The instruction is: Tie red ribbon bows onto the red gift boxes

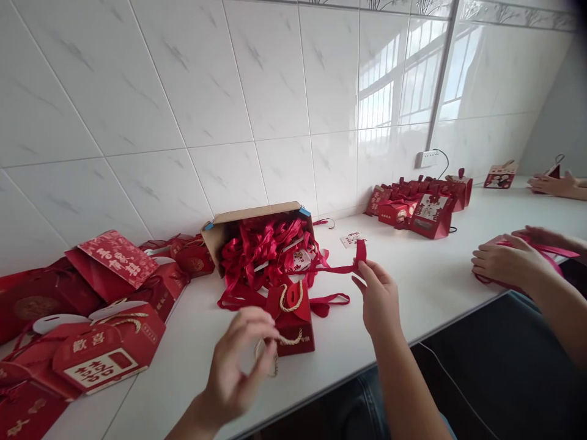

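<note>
My right hand pinches a red ribbon between thumb and fingers; the ribbon's short end sticks up above them, and its other side runs left toward the ribbon pile. My left hand, a little blurred, is curved with thumb and fingers apart beside a small red gift box with gold rope handles. Its fingertips reach close to the lower gold cord; whether they touch it I cannot tell. Behind the gift box, a cardboard box on its side spills tangled red ribbons.
Several red gift boxes crowd the left of the white table. More red boxes stand near the tiled wall, below a socket. A card lies behind my right hand. Another person's hands handle a red item at right; further hands are beyond.
</note>
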A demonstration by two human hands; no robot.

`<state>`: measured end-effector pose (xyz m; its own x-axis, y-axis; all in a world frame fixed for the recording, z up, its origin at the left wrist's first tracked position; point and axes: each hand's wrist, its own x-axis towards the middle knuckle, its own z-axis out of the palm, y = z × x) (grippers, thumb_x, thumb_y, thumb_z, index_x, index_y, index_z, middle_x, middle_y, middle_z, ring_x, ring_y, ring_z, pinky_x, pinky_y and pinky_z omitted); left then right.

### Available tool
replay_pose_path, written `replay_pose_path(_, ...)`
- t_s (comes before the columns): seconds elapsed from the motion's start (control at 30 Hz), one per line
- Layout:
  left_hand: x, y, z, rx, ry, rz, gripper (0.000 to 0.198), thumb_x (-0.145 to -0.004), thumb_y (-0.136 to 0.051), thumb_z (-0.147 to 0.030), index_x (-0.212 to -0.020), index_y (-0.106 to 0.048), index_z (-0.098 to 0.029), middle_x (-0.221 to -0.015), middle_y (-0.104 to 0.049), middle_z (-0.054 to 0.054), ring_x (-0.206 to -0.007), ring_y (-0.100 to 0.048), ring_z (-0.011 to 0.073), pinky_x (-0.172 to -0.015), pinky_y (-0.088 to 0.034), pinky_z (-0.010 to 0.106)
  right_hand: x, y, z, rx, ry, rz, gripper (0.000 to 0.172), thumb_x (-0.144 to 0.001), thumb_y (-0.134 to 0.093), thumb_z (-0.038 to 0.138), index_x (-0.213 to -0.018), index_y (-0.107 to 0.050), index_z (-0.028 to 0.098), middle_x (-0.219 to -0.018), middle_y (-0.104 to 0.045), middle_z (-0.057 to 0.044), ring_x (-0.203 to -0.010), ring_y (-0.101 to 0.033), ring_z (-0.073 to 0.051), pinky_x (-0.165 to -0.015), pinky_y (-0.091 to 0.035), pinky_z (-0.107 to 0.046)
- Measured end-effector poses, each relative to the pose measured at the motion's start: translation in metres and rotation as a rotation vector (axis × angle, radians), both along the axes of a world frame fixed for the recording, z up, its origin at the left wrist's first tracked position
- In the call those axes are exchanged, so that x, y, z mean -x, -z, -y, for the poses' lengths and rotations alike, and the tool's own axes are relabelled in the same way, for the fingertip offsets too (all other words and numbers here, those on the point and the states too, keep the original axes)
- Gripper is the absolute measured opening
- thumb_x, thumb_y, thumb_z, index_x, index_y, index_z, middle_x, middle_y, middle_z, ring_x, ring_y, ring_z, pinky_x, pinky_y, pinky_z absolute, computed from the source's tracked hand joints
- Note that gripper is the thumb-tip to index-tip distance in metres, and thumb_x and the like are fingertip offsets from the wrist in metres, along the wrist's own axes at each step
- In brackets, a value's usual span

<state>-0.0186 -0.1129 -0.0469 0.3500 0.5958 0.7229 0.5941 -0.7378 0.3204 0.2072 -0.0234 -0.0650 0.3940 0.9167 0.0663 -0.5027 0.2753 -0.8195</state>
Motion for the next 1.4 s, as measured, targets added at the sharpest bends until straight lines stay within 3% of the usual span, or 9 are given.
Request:
replay_pose_path(0.1, 0.001, -0.007, -0.018, 0.112, -0.242, 0.002, 0.012, -0.085, -0.049, -0.016, -0.084, -0.060, -0.020, -0.105, -0.055, 0.007, -0.101, -0.054, 0.0208, -0.088, -0.045, 0.033, -0.010, -0.011, 0.007, -0.027, 0.038, -0.149, 0.019, -0.065, -0.074, 0.032, -0.078, -0.065, 0.020, -0.081, -0.065, 0.001, -0.081, -0.061, -0.013, -0.075, -0.048, -0.027)
replay_pose_path(0.3, 0.002, -0.002, -0.035, 0.294, -0.244, -0.095, 0.028, -0.081, -0.043, -0.014, -0.092, -0.068, -0.020, -0.103, -0.059, 0.006, -0.094, -0.058, 0.0189, -0.081, -0.047, 0.029, -0.047, -0.051, 0.047, -0.272, 0.414, -0.184, 0.008, -0.070, -0.070, 0.024, -0.075, -0.065, 0.022, -0.078, -0.063, 0.002, -0.075, -0.062, -0.013, -0.071, -0.049, -0.030)
replay_pose_path(0.37, 0.002, 0.000, -0.036, 0.315, -0.264, -0.160, 0.035, -0.078, -0.041, -0.012, -0.099, -0.068, -0.021, -0.106, -0.057, 0.006, -0.098, -0.056, 0.0212, -0.087, -0.044, 0.035, -0.061, -0.061, 0.063, -0.334, 0.578, -0.115, 0.005, -0.071, -0.070, 0.022, -0.074, -0.065, 0.023, -0.080, -0.060, 0.002, -0.071, -0.059, -0.012, -0.069, -0.049, -0.029)
replay_pose_path(0.43, 0.001, -0.002, -0.038, 0.356, -0.276, -0.241, 0.044, -0.076, -0.039, -0.010, -0.107, -0.067, -0.025, -0.104, -0.057, 0.005, -0.099, -0.054, 0.0232, -0.093, -0.039, 0.042, -0.071, -0.065, 0.073, -0.333, 0.598, 0.010, 0.007, -0.070, -0.072, 0.022, -0.072, -0.065, 0.021, -0.069, -0.055, 0.002, -0.059, -0.052, -0.010, -0.056, -0.045, -0.024)
replay_pose_path(0.57, -0.002, -0.009, -0.050, 0.510, -0.246, -0.184, 0.057, -0.075, -0.034, -0.010, -0.124, -0.056, -0.030, -0.099, -0.055, 0.003, -0.100, -0.052, 0.0225, -0.098, -0.035, 0.044, -0.072, -0.055, 0.070, -0.108, 0.188, 0.345, 0.020, -0.071, -0.070, 0.036, -0.071, -0.062, 0.018, -0.051, -0.039, 0.006, -0.044, -0.033, -0.007, -0.038, -0.023, -0.019)
replay_pose_path(0.73, 0.000, -0.008, -0.073, 0.650, -0.191, 0.120, 0.049, -0.084, -0.035, -0.021, -0.130, -0.050, -0.027, -0.122, -0.052, 0.005, -0.121, -0.042, 0.0229, -0.107, -0.028, 0.038, -0.037, -0.039, 0.045, 0.102, -0.220, 0.866, 0.038, -0.077, -0.055, 0.049, -0.056, -0.048, 0.017, -0.050, -0.028, 0.006, -0.047, -0.026, -0.008, -0.042, -0.020, -0.022)
replay_pose_path(0.87, 0.003, -0.001, -0.080, 0.744, -0.098, 0.175, 0.041, -0.088, -0.034, -0.027, -0.121, -0.060, -0.022, -0.120, -0.057, 0.007, -0.118, -0.048, 0.0228, -0.106, -0.031, 0.038, -0.010, -0.036, 0.038, 0.076, -0.430, 0.873, 0.039, -0.079, -0.050, 0.045, -0.053, -0.035, 0.019, -0.051, -0.025, 0.006, -0.048, -0.023, -0.008, -0.044, -0.018, -0.023)
replay_pose_path(1.07, -0.009, 0.007, -0.071, 0.756, 0.067, 0.223, 0.031, -0.087, -0.043, -0.023, -0.109, -0.065, -0.019, -0.112, -0.063, 0.007, -0.107, -0.057, 0.0212, -0.097, -0.041, 0.036, 0.003, -0.033, 0.036, 0.089, -0.517, 0.837, 0.036, -0.073, -0.053, 0.037, -0.048, -0.034, 0.020, -0.048, -0.025, 0.006, -0.046, -0.022, -0.008, -0.042, -0.016, -0.022)
replay_pose_path(1.4, -0.014, 0.012, -0.065, 0.643, 0.098, 0.255, 0.025, -0.085, -0.044, -0.017, -0.090, -0.069, -0.018, -0.105, -0.063, 0.007, -0.103, -0.058, 0.0206, -0.096, -0.041, 0.036, -0.006, -0.032, 0.043, 0.091, -0.562, 0.940, 0.031, -0.074, -0.048, 0.030, -0.051, -0.030, 0.020, -0.051, -0.024, 0.005, -0.050, -0.021, -0.009, -0.045, -0.016, -0.024)
